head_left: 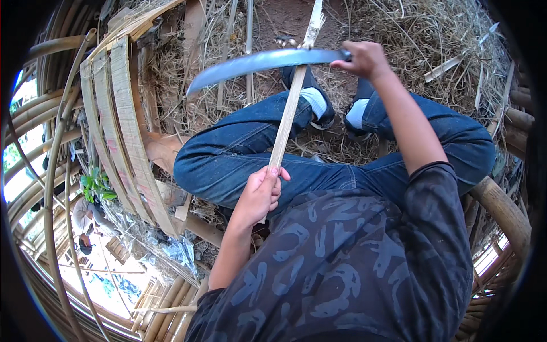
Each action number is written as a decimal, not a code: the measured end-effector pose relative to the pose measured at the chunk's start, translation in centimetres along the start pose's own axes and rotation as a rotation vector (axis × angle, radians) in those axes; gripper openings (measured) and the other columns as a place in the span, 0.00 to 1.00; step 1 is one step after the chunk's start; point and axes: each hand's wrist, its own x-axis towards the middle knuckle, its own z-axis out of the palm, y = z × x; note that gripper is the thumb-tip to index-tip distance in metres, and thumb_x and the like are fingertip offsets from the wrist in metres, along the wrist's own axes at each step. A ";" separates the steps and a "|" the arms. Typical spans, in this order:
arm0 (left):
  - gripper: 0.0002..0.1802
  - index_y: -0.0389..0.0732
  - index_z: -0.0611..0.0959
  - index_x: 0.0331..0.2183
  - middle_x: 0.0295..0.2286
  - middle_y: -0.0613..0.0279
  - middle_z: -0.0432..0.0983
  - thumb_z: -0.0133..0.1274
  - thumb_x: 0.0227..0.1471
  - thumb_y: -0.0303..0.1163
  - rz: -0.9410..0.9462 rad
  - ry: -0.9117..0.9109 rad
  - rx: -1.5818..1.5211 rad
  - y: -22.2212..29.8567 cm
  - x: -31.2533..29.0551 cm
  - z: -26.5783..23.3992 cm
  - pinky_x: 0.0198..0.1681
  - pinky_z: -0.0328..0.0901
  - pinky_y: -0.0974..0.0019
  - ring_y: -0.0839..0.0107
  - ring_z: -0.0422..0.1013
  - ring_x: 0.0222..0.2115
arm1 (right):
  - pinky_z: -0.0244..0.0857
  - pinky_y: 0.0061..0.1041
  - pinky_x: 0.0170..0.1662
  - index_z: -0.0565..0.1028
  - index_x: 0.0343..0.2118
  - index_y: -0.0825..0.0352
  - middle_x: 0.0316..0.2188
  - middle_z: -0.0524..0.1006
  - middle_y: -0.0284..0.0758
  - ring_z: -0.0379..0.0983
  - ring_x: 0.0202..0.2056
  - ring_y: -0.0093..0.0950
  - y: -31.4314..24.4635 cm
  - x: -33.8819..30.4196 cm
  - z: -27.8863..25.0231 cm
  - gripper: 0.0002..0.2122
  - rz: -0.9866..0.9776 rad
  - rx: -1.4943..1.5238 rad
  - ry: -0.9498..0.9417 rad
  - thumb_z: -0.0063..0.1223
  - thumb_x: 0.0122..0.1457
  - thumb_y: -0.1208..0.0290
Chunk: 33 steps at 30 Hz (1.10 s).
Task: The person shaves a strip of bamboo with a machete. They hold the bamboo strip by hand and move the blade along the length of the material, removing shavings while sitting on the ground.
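Observation:
My left hand point(260, 196) is closed round the lower part of a bamboo strip point(288, 122), which slants up and away from me between my knees. Its far end looks frayed and splintered. My right hand point(366, 60) grips the dark handle of a machete point(256, 62). The long curved blade points to the left and crosses over the strip just short of the frayed part. Whether the edge touches the strip I cannot tell. The blade is slightly blurred.
Dry shavings point(421, 57) litter the earth floor round my shoes point(325, 114). A slatted wooden crate point(128, 114) stands on my left, with bamboo poles point(54, 171) beyond it. A thick bamboo pole point(501, 214) lies to my right. Another person point(85, 222) shows at the far left.

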 end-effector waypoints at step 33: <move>0.20 0.35 0.71 0.34 0.15 0.76 0.49 0.37 0.64 0.43 -0.150 -0.049 -0.061 0.6 0.1 -0.7 0.12 0.40 0.78 0.87 0.43 0.11 | 0.68 0.34 0.21 0.73 0.18 0.66 0.11 0.72 0.40 0.74 0.15 0.37 -6.7 -3.8 -4.6 0.32 -0.169 0.330 -0.145 0.49 0.48 0.33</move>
